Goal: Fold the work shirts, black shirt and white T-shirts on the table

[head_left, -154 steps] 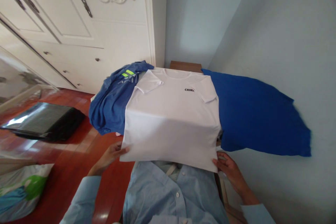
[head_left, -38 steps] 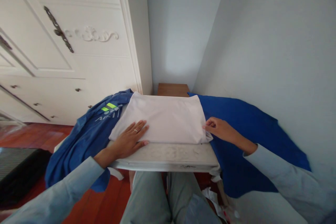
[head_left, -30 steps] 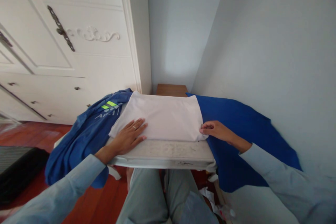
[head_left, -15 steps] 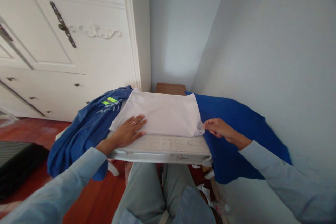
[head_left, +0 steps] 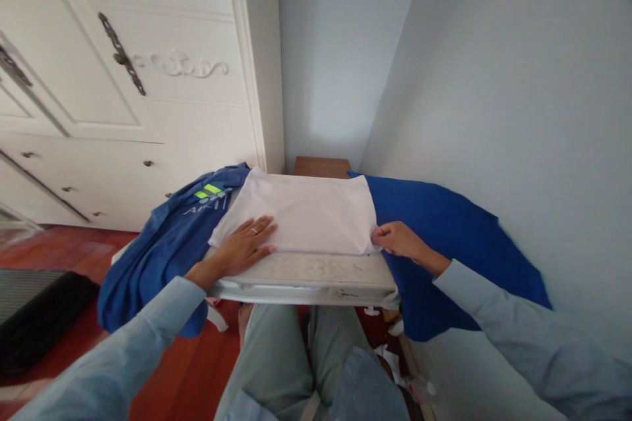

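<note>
A folded white cloth garment (head_left: pixel 316 214) lies on a small white table (head_left: pixel 306 273) in front of me. My left hand (head_left: pixel 245 241) rests flat over its near left part, fingers spread, with a ring on one finger. At the near right corner my right hand (head_left: pixel 395 239) pinches the white cloth between thumb and fingers. Under and beside that hand a plain blue cloth (head_left: pixel 444 237) drapes off the table's right side. To the left hangs a blue garment (head_left: pixel 162 243) with a yellow-green mark and pale lettering. How the white cloth is layered inside cannot be seen.
A white wardrobe (head_left: pixel 197 112) with dark handles stands behind on the left. The grey wall (head_left: pixel 518 92) closes off the right side. A brown wooden piece (head_left: pixel 322 166) sits behind the table. A black item (head_left: pixel 49 322) lies on the red wooden floor (head_left: pixel 172 375).
My right hand has moved slightly left, and the bunched corner of the white cloth now lies smoother and tucked in. My left hand stays flat on the cloth. The view has shifted slightly.
</note>
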A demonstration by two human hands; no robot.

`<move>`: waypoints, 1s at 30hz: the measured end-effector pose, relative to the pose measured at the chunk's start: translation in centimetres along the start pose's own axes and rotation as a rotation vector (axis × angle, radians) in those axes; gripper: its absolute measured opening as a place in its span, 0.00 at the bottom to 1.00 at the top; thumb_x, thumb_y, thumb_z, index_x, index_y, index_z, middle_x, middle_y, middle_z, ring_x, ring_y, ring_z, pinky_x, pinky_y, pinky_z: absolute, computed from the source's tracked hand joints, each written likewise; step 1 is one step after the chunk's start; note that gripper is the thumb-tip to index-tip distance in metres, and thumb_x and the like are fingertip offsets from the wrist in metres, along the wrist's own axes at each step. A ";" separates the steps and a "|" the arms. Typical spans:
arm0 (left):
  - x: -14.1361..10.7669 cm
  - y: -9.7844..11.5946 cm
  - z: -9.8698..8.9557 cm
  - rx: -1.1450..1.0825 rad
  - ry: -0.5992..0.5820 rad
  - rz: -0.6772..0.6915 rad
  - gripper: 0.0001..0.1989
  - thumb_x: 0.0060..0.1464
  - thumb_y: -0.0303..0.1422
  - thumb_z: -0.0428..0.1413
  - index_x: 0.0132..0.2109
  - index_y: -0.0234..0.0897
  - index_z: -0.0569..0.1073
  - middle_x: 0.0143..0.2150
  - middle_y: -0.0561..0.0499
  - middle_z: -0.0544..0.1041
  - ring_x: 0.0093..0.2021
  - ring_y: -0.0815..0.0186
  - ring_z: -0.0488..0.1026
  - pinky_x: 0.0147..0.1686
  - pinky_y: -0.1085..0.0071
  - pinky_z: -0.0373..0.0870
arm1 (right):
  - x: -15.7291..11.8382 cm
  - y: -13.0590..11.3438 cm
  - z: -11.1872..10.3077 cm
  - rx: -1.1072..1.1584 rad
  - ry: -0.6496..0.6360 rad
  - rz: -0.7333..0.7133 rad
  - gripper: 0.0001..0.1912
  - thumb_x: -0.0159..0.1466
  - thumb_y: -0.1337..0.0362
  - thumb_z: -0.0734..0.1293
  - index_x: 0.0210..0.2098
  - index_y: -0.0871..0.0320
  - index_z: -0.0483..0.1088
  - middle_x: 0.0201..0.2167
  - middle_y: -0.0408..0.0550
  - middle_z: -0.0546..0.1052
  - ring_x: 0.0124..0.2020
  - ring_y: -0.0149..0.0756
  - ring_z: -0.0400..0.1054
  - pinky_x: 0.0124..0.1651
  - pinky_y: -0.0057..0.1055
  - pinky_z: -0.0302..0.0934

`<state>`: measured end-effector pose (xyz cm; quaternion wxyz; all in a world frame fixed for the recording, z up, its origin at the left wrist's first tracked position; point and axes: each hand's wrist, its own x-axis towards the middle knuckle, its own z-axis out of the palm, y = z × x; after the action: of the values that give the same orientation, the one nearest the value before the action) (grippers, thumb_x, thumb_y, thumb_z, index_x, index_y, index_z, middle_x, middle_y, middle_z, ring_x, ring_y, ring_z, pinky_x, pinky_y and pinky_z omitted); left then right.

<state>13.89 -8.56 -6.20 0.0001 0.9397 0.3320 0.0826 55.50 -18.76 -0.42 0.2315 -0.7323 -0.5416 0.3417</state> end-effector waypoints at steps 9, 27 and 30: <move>0.0 0.3 -0.4 -0.023 0.010 -0.018 0.35 0.69 0.54 0.35 0.71 0.38 0.62 0.74 0.43 0.57 0.74 0.59 0.53 0.72 0.56 0.50 | -2.1 2.3 -3.5 0.258 0.055 0.117 0.14 0.51 0.53 0.70 0.27 0.57 0.68 0.14 0.35 0.64 0.13 0.22 0.51 0.17 0.22 0.39; 0.0 0.7 -1.2 -0.058 0.014 -0.035 0.32 0.70 0.51 0.38 0.69 0.37 0.65 0.73 0.42 0.59 0.73 0.57 0.55 0.71 0.52 0.52 | -1.4 1.2 -1.8 0.165 0.017 0.021 0.10 0.55 0.57 0.69 0.30 0.58 0.71 0.14 0.36 0.67 0.11 0.24 0.55 0.16 0.23 0.44; 0.0 0.6 -1.1 -0.062 0.021 -0.030 0.32 0.70 0.51 0.38 0.69 0.39 0.65 0.73 0.43 0.59 0.73 0.57 0.56 0.71 0.52 0.52 | -2.4 2.4 -3.0 0.202 0.028 0.082 0.12 0.54 0.55 0.69 0.30 0.57 0.70 0.14 0.35 0.66 0.12 0.24 0.54 0.16 0.22 0.42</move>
<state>14.14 -9.09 -5.07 0.0268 0.9331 0.3436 0.1026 58.87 -21.72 0.49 0.2975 -0.7314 -0.4708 0.3935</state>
